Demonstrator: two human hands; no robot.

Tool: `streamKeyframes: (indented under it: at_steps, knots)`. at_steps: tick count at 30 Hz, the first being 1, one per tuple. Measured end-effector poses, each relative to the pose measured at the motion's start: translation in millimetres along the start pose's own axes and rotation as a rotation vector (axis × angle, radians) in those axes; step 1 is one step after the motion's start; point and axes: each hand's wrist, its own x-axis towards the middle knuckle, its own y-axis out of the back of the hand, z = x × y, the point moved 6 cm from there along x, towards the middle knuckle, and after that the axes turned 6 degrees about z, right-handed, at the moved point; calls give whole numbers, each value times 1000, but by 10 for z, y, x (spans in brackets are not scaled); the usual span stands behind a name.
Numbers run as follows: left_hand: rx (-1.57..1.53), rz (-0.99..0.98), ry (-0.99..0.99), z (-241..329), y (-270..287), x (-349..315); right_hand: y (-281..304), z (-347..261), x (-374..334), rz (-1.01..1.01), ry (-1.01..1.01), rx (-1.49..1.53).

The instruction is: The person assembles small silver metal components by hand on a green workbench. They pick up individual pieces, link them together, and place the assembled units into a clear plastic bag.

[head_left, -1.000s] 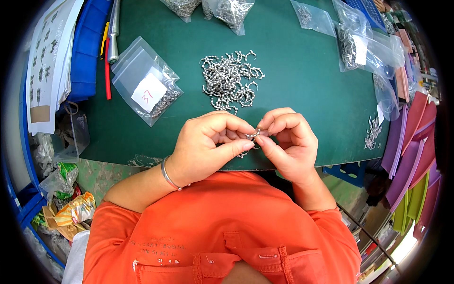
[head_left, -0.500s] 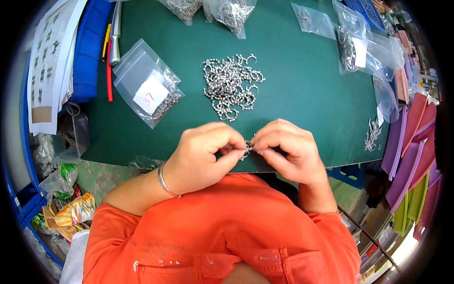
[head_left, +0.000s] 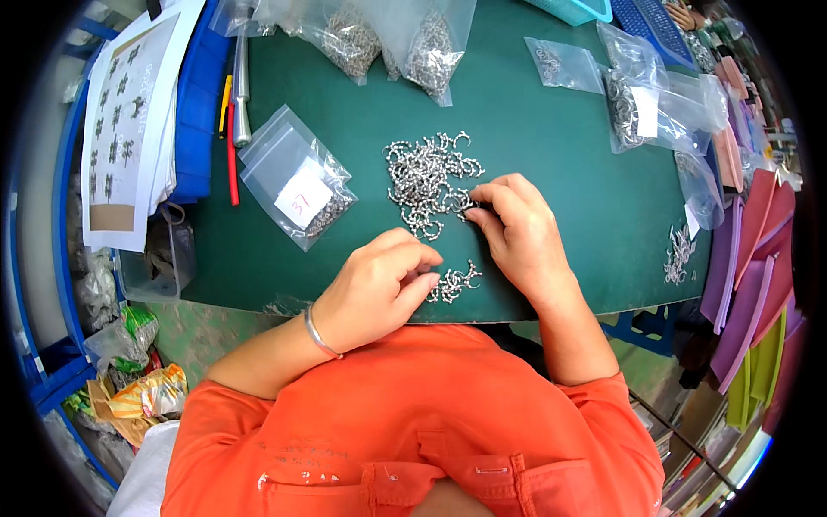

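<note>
A pile of small silver curved, beaded-looking metal pieces (head_left: 422, 177) lies on the green tabletop in front of me. My right hand (head_left: 524, 233) reaches to the pile's right edge, thumb and forefinger pinched on one silver curved piece (head_left: 470, 206), mostly covered by the fingertips. Nearer to me is a smaller cluster of similar pieces (head_left: 454, 284). Beside it rests my left hand (head_left: 379, 280), fingers curled, with a gap between thumb and forefinger and nothing visible held. Its fingertips are at the cluster's left edge.
Left of the pile lies a zip bag of small metal parts (head_left: 301, 194) with a white label. Filled clear bags (head_left: 431, 56) stand at the back, more bags (head_left: 633, 103) at the right. A red pen (head_left: 232, 164) and metal rod (head_left: 242, 103) lie by a blue bin (head_left: 194, 112).
My hands, earlier together over a small silver piece at the table's near edge, have separated. The right moved forward to the pile; the small cluster now shows between them. The view has shifted slightly.
</note>
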Motion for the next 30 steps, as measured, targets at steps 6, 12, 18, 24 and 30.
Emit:
streamKeyframes:
  at_steps: [6, 12, 18, 24, 30]
  knots:
    - [-61, 95, 52, -85, -30, 266, 149, 116, -100, 49, -110, 62]
    - [130, 100, -133, 33, -91, 396, 130, 58, -95, 73, -102, -39]
    - [377, 193, -311, 153, -199, 497, 104, 2, -105, 92, -77, -104]
    - [496, 163, -280, 76, -248, 542, 149, 45, -80, 50, -68, -75]
    - [429, 212, -262, 162, -41, 447, 276, 228, -67, 77, -183, -93]
